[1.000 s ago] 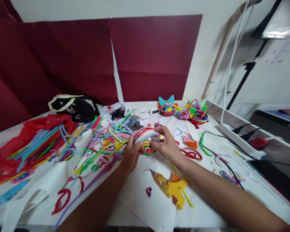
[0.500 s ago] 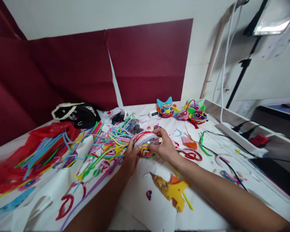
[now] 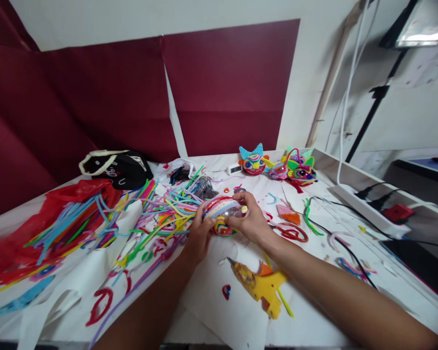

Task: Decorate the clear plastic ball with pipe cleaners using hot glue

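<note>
Between both hands is a round ball [image 3: 221,208] covered partly in coloured pipe cleaners, with red, white, blue and yellow curved stripes and a clear, bare patch on its right side. My left hand [image 3: 199,233] grips its left side, thumb on the front. On the right side my right hand [image 3: 250,218] is closed on it, fingers over the top and thumb at the front. The undersides of the fingers are hidden. Nearer to me a yellow glue gun [image 3: 257,289] lies on white paper [image 3: 219,311]. Red-handled scissors [image 3: 290,232] lie beside my right wrist.
A heap of pipe cleaners [image 3: 168,209] and a red plastic bag [image 3: 58,204] spread over the left. Finished pipe-cleaner heads [image 3: 253,160] stand at the back near a black bag [image 3: 118,167]. A power strip [image 3: 372,209] with cables runs along the right edge.
The whole view has shifted slightly. Both hands keep their hold on the ball, with hardly any movement of the fingers.
</note>
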The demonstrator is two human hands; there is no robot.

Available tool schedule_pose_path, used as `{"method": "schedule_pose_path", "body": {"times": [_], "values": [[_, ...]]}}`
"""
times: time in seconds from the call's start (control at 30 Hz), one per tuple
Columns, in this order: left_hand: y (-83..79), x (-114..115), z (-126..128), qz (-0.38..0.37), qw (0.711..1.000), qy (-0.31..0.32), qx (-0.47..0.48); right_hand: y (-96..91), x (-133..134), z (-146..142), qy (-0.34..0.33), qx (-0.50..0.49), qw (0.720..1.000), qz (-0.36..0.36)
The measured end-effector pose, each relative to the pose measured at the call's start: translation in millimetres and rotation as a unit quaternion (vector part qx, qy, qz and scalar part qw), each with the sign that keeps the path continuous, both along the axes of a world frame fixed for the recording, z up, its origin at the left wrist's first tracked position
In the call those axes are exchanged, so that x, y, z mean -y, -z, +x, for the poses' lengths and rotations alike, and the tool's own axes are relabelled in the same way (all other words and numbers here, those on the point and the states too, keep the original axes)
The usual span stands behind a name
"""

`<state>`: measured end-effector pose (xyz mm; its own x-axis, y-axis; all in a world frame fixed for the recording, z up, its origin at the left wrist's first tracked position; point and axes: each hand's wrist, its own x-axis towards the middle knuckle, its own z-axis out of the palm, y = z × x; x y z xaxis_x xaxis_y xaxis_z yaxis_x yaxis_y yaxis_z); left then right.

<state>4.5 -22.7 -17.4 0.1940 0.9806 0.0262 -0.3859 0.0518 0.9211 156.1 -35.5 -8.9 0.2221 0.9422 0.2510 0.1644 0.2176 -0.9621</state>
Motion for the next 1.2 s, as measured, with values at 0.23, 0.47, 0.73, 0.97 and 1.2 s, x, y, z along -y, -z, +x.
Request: {"method": "schedule_pose_path", "body": {"times": [0.23, 0.47, 0.73, 0.97, 1.2], "values": [[5.6, -3.4, -0.6, -0.010, 1.000, -0.005, 0.001, 2.3, -0.9, 0.6, -0.006, -0.012, 1.000, -0.006], [6.0, -4.0, 0.5, -0.013, 1.000, -0.008, 0.007, -0.2, 0.4, 0.8, -0.013, -0.036, 0.999, -0.028], [4.5, -1.2, 1.9, -0.021, 0.999, 0.006, 0.025, -3.2, 2.2, 2.0, -0.022, -0.036, 0.998, -0.038], [4.9, -0.8, 1.6, -0.030, 0.999, 0.008, 0.031, -7.0, 4.9, 2.0, -0.029, -0.036, 0.997, -0.054], [6.4, -0.5, 0.7, -0.034, 0.999, 0.017, 0.033, -7.0, 4.1, 1.0, -0.030, -0.041, 0.998, -0.045]]}}
